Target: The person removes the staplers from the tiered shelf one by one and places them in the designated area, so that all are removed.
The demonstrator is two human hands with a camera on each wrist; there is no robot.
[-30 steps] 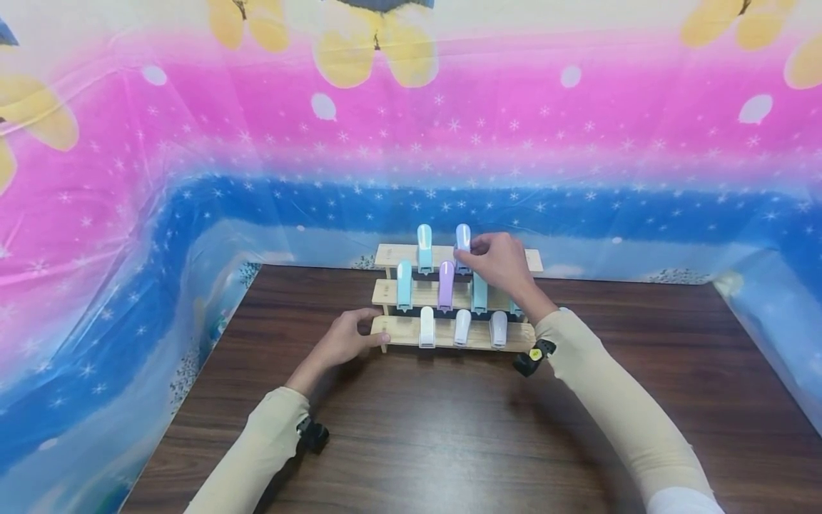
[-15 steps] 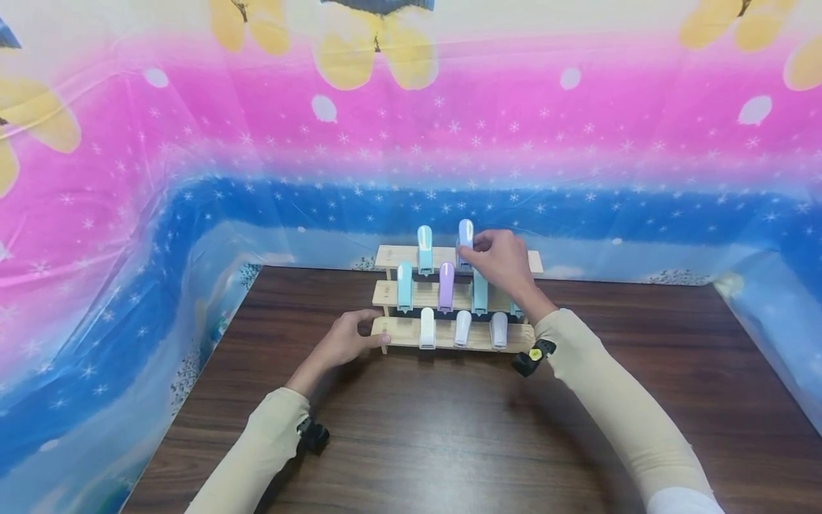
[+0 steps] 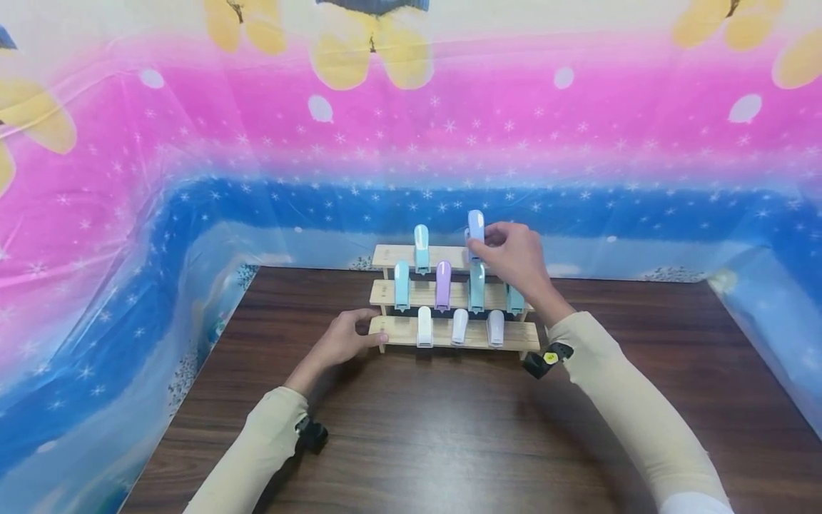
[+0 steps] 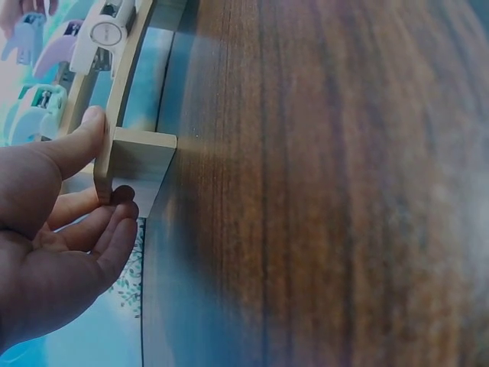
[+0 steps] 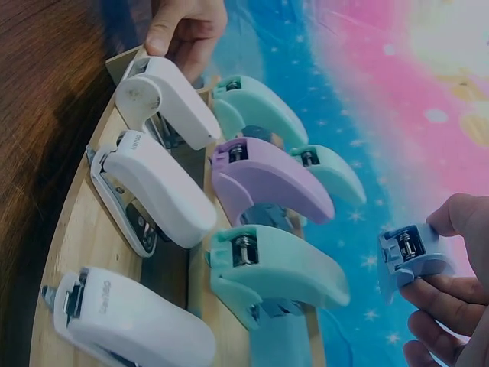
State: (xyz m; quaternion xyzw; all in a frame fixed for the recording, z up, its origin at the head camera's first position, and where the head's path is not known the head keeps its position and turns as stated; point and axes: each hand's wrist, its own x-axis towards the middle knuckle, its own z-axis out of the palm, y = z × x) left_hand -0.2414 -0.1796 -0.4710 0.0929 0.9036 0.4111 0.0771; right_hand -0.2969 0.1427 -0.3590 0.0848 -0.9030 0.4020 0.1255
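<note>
A three-tier wooden rack (image 3: 397,328) stands at the back of the table. My left hand (image 3: 343,339) grips the left end of its lowest board, thumb on top and fingers around the edge in the left wrist view. My right hand (image 3: 516,258) pinches a light blue stapler (image 3: 476,223) by its sides over the top board; in the right wrist view this stapler (image 5: 416,252) hangs apart from the others. A mint stapler (image 3: 421,248) stays on the top board. On the middle board, a purple stapler (image 3: 443,284) stands among mint ones.
Three whitish staplers stand on the lowest board, one of them a white stapler (image 3: 424,327) at the left. A mint stapler (image 3: 515,300) is at the middle board's right end. Behind the dark wooden table (image 3: 411,428) hangs a patterned cloth (image 3: 411,150).
My right hand has lifted the light blue stapler off the top board and moved it up and to the right. My left hand has kept its grip on the rack.
</note>
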